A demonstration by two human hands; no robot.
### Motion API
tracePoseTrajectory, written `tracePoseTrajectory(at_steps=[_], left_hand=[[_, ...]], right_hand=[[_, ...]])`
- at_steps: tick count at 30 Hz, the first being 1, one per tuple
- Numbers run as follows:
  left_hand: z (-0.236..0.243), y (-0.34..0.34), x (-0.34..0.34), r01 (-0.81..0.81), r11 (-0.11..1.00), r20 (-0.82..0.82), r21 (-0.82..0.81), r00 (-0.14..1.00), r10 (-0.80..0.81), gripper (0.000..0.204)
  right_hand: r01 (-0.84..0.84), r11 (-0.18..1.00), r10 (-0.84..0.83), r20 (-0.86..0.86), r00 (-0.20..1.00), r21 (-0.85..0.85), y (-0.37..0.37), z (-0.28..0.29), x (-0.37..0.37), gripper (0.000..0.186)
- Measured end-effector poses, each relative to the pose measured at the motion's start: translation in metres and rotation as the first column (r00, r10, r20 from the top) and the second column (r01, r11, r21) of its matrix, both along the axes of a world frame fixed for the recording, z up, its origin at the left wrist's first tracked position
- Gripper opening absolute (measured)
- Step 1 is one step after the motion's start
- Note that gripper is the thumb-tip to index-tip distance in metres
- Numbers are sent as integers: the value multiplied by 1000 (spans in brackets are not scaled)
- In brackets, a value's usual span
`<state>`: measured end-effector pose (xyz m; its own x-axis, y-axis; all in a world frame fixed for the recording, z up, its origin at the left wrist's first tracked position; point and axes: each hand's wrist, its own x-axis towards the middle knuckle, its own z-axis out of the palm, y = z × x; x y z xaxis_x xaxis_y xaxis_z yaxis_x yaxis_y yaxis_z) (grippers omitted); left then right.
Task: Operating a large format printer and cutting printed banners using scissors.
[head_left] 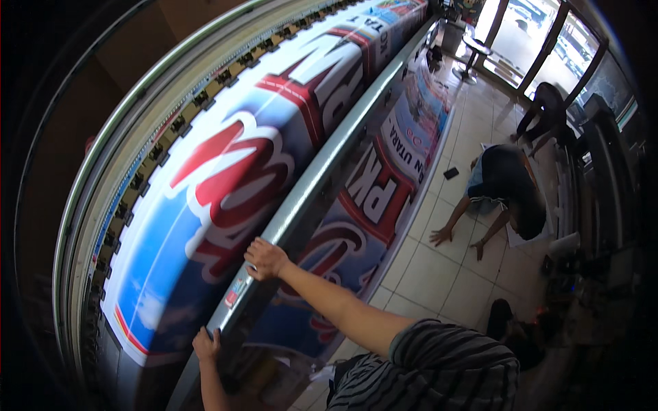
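A long grey metal bar (312, 179) runs slantwise along the front of a wide-format printer. My right hand (266, 259) is closed over the bar, its fingers curled around the top edge. Lower down and nearer to me, my left hand (205, 344) grips the same bar with its thumb raised along it. A small sticker (235, 293) is on the bar between the two hands. Behind the bar, a printed banner (156, 236) in blue, white and red curves over the printer. More of the banner (404, 188) hangs on the near side of the bar.
On the right, a person (507, 185) crouches with both hands on the tiled floor (428, 274). Another person (545, 113) bends over farther back. A dark phone (450, 173) lies on the tiles. A stool (473, 51) stands near the glass doors (524, 44).
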<state>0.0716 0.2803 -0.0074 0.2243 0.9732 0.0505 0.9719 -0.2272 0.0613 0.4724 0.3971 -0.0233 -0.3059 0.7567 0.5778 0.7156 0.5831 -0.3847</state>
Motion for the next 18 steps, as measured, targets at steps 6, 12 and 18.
tracePoseTrajectory(at_steps=[6, 12, 18], left_hand=[[-1, -3, 4, -27, 997, 25, 74, 999, 25, 61], [12, -3, 12, -116, 993, 45, -22, 992, 117, 65], [18, 0, 11, -124, 990, 48, -70, 991, 128, 66]], right_hand=[[24, 999, -25, 18, 1000, 23, 0, -3, -3, 30], [239, 970, -241, 40, 970, 48, -29, -4, -44, 32], [256, 926, -284, -64, 957, -277, -153, -3, -192, 54]])
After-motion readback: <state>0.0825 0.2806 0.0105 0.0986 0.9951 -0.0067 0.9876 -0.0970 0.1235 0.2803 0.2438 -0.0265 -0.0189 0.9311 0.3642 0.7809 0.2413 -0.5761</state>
